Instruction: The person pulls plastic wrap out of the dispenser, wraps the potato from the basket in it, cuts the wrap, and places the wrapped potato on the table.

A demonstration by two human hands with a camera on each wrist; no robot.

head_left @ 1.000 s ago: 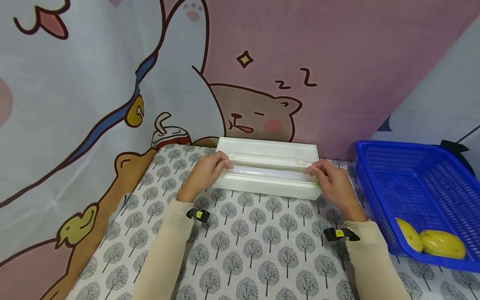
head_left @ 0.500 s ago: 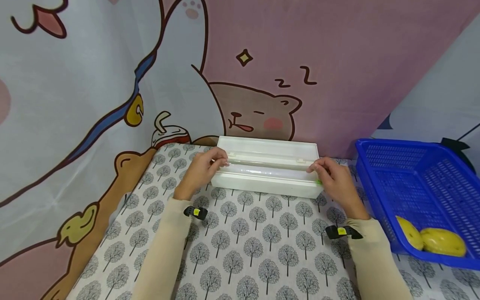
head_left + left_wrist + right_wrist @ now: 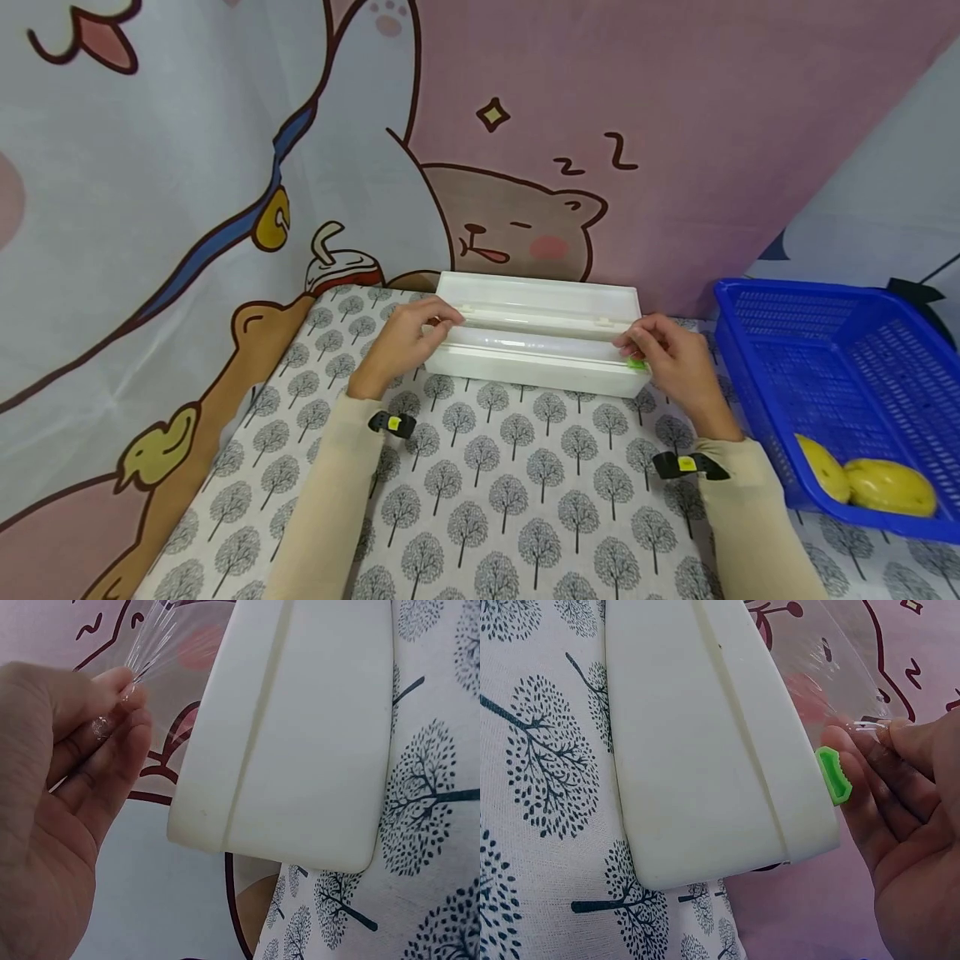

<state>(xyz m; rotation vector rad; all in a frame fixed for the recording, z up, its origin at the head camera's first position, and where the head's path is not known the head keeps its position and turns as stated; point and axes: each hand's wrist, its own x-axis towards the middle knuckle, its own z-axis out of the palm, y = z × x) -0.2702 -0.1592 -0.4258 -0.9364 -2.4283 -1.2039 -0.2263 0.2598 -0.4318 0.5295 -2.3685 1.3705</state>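
Note:
A long white cling film dispenser [image 3: 532, 373] lies on the table with its lid [image 3: 536, 292] tipped back. Inside it shows the roll of film [image 3: 525, 341]. My left hand [image 3: 401, 340] pinches one corner of the clear cling film [image 3: 154, 645] between thumb and fingers at the left end. At the right end my right hand [image 3: 671, 362] pinches the other corner of the film, seen stretched in the right wrist view. A green slide cutter [image 3: 833, 776] sits on the dispenser's edge, right by my right fingers.
To the right stands a blue plastic basket [image 3: 750, 400] with two yellow fruits [image 3: 888, 487] in it. A cloth printed with trees [image 3: 510, 500] covers the table. Behind the dispenser hangs a pink cartoon curtain [image 3: 697, 150].
My hands stay at the dispenser's two ends with slight shifts. The left hand has moved a little to the left, and the green cutter shows more beside my right hand.

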